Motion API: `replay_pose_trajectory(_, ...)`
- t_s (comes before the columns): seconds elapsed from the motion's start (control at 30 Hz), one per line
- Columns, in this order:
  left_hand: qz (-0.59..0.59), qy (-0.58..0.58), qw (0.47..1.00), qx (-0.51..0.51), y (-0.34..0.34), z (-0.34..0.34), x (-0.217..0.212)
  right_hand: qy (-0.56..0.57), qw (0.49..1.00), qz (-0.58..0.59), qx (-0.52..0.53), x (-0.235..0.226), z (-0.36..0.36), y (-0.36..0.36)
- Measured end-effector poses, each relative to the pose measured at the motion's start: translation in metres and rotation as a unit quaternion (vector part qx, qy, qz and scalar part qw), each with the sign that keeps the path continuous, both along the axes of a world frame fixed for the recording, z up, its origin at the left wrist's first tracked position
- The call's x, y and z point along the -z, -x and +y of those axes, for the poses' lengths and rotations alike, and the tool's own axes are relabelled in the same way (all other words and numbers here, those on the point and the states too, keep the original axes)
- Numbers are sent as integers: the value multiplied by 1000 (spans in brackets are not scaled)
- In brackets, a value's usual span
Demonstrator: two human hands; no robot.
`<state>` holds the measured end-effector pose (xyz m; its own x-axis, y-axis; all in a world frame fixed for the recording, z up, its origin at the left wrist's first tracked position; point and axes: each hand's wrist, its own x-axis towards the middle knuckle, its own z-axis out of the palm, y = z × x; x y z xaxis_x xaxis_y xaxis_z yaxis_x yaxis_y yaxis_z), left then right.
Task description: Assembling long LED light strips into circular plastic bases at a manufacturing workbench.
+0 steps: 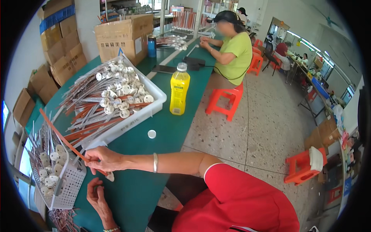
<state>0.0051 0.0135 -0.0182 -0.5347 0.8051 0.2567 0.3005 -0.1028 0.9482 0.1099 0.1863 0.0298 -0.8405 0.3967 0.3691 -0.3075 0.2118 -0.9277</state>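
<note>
My right hand (102, 159) is closed around a long, thin orange-brown strip (60, 135). The strip slants up to the left over the basket, and a small whitish tip (111, 176) shows below my fingers. Just below it, my left hand (98, 199) hovers over or rests on the green tabletop, fingers loosely bent and apart, with nothing seen in it. Beside both hands stands a white perforated basket (73, 185) with strips and white discs (58, 160). Beyond my right hand, a white tray (148, 114) is heaped with grey and orange-brown strips bearing white round heads (125, 89).
A yellow drink bottle (180, 91) and a white cap (151, 134) are on the green table (133, 193). Cartons (123, 36), a blue can (152, 47) and a dark phone (164, 69) lie farther back. A person in a lime shirt (236, 54) sits on a red stool (226, 101).
</note>
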Motion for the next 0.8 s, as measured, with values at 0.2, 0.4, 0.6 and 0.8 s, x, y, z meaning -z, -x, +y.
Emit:
replay_pose_trajectory(0.2,75,2,996,55,-2,2,7,54,994,5,-97,18,3,0)
replay_pose_trajectory(0.4,117,29,993,18,-10,-2,3,-60,996,8,-65,18,-1,6)
replay_pose_trajectory(0.6,214,38,976,10,-14,9,-12,27,992,-53,-109,14,6,-1)
replay_pose_trajectory(0.8,257,51,965,-1,-9,1,-3,10,989,-88,-117,18,6,3)
